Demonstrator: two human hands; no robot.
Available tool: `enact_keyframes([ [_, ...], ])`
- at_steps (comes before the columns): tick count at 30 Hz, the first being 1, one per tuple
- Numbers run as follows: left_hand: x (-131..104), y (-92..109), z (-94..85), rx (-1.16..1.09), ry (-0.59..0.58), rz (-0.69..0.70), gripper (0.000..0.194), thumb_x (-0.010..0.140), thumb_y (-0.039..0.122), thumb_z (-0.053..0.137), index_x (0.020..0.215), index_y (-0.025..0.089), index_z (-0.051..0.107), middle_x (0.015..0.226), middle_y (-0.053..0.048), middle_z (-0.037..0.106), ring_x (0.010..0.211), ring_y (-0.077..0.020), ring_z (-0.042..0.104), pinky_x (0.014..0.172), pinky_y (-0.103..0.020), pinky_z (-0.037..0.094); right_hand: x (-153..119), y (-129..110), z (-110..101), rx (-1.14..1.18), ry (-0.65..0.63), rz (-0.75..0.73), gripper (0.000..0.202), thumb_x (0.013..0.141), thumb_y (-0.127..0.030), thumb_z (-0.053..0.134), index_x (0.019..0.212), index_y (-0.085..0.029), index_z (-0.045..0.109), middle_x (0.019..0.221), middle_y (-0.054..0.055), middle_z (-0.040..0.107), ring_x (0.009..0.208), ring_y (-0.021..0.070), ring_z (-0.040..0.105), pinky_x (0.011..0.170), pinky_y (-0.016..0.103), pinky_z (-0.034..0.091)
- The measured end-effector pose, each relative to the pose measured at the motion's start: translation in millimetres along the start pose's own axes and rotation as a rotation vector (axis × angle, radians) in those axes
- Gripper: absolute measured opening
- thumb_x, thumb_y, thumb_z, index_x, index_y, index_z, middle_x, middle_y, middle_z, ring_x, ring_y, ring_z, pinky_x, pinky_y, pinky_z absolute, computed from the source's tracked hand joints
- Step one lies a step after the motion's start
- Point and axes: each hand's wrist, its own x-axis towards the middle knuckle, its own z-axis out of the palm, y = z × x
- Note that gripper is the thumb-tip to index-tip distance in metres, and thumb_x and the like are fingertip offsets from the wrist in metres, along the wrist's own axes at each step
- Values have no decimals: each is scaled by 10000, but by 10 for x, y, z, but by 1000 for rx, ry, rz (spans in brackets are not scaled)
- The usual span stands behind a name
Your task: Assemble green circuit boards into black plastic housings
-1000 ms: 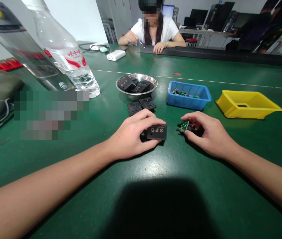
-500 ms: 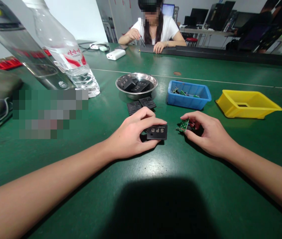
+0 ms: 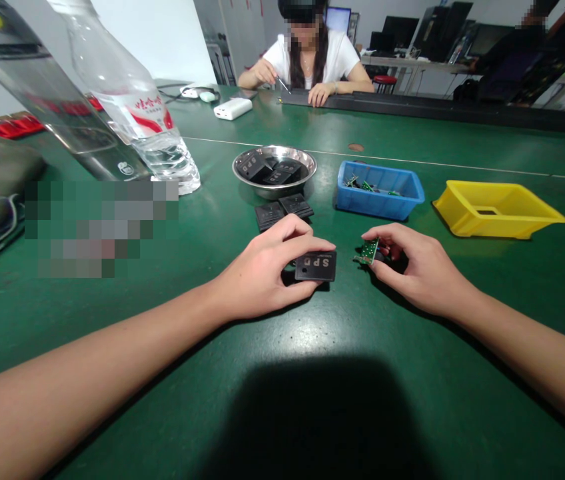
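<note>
My left hand [image 3: 272,267] grips a black plastic case [image 3: 315,267] marked SPD between thumb and fingers, low over the green table [image 3: 282,413]. Its lettering appears upside down to me. In my right hand [image 3: 415,267] a small green circuit board [image 3: 368,252] is pinched at the fingertips, a short gap to the right of the case. Something dark behind the board is partly hidden by the fingers. Beyond my left hand lie two flat black pieces [image 3: 282,209]. A steel bowl [image 3: 274,192] behind them holds several black SPD cases [image 3: 282,172].
A blue bin [image 3: 377,203] with green circuit boards and a yellow bin [image 3: 502,225] stand beyond my right hand. At left are a water bottle [image 3: 147,127] and a tumbler [image 3: 62,100]. Across the table a person [image 3: 307,67] works at a long black bar [image 3: 412,107].
My hands, the case and the circuit board stay almost still. The person across the table has shifted the hand with the thin tool slightly.
</note>
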Motion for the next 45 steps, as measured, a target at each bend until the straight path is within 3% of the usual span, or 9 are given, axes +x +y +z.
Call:
enact_keyframes([
  [9, 9, 21, -10, 6, -4, 7, 331, 876, 161, 666, 1207, 156, 659, 1119, -72, 625, 1052, -182, 636, 955, -281, 516, -1, -1, 1, 4, 4, 0, 244, 872, -202, 632, 1116, -205, 652, 868, 29, 669, 732, 179, 612, 698, 310, 492],
  [14, 10, 21, -1, -48, 32, -52, 262, 865, 209, 691, 1089, 171, 560, 1045, -30, 654, 931, -152, 644, 839, -255, 520, -5, -1, -3, 6, 2, 1, 249, 872, -196, 637, 1120, -193, 657, 870, 29, 669, 730, 174, 611, 695, 304, 487],
  [20, -8, 0, 0, -12, 28, -50, 412, 872, 201, 668, 1256, 163, 523, 1175, -60, 681, 1013, -177, 665, 920, -278, 527, 6, -4, -4, 8, 4, -11, 253, 873, -198, 633, 1122, -167, 665, 857, 31, 660, 727, 171, 604, 700, 301, 487],
  [25, 22, 17, -24, 27, -11, 11, 386, 934, 178, 597, 1320, 161, 583, 1233, -90, 659, 1131, -198, 636, 986, -290, 506, 7, -11, -4, 3, 3, -16, 258, 872, -194, 630, 1126, -160, 668, 861, 35, 661, 732, 172, 607, 706, 301, 487],
  [33, 28, 27, -5, -5, 23, -95, 242, 825, 151, 617, 1048, 176, 527, 1009, -24, 615, 899, -155, 612, 814, -264, 523, 9, 6, 1, 3, 14, -16, 242, 868, -203, 631, 1107, -181, 658, 854, 29, 666, 728, 177, 620, 702, 306, 491],
  [40, 22, 12, -1, -4, -69, -73, 342, 877, 175, 613, 1216, 168, 573, 1159, -62, 677, 1072, -198, 653, 967, -307, 519, -7, -7, -5, 5, 35, -12, 235, 839, -189, 632, 1074, -194, 639, 847, 19, 668, 715, 169, 627, 691, 295, 497],
  [45, 15, 0, -6, -23, -102, -45, 310, 875, 125, 592, 1182, 167, 610, 1175, -75, 684, 1122, -212, 641, 1006, -333, 507, -23, -1, 1, 50, 109, 79, 258, 808, -229, 692, 1047, -216, 595, 881, 12, 690, 689, 161, 646, 670, 291, 510],
])
